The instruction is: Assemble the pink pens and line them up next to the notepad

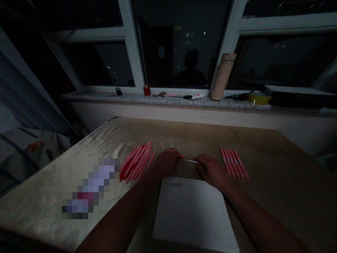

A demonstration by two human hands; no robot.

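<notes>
My left hand (pixel 170 159) is closed, with a small pink end of a slim pen-like stick (pixel 182 156) showing at its fingertips. My right hand (pixel 210 169) has its fingers curled around one end of a thin white rod (pixel 190 161), which spans the gap between both hands. Whether the rod joins the pink piece is hidden by the fingers. Left of my left hand lies a loose pile of pink pen-like sticks (pixel 139 160) on a red wrapper (pixel 125 173). Several more pink sticks (pixel 234 163) lie side by side in a row, right of my right hand.
A ruled notepad (pixel 193 214) with some writing lies on the table (pixel 284 196) below my hands. At left is a blurred-out purple object (pixel 97 182). The windowsill (pixel 168 100) holds a red jar (pixel 146 90), scissors, a cardboard tube (pixel 223 76) and yellow tape (pixel 259 98).
</notes>
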